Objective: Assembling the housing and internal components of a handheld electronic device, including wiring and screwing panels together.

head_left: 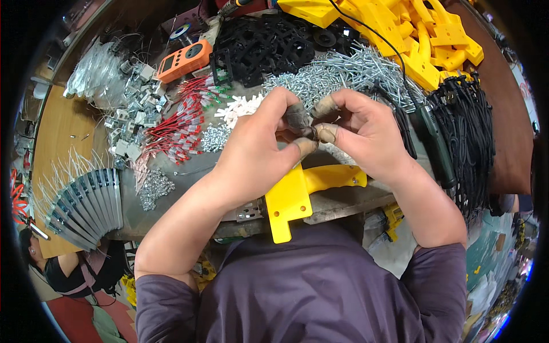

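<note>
My left hand (257,146) and my right hand (369,131) meet above the front of the bench, fingertips pinched together. Worn, dirty coverings wrap several fingertips. Whatever sits between the fingers is too small and too covered to make out. Just below them lies a yellow plastic handle-shaped housing (290,200), its lower end jutting past the bench edge toward me. Beyond my hands spreads a heap of silver screws (343,68). Near my left wrist are small white plastic parts (239,110) and a pile of short screws (215,138).
Red-wired indicator lights (174,126), metal-and-white switches (134,108) and an orange meter (184,60) lie left. Black plastic parts (260,43) and yellow housings (394,28) fill the back. A corded dark screwdriver (436,150) and black cables (464,126) are right. Another person (74,266) is lower left.
</note>
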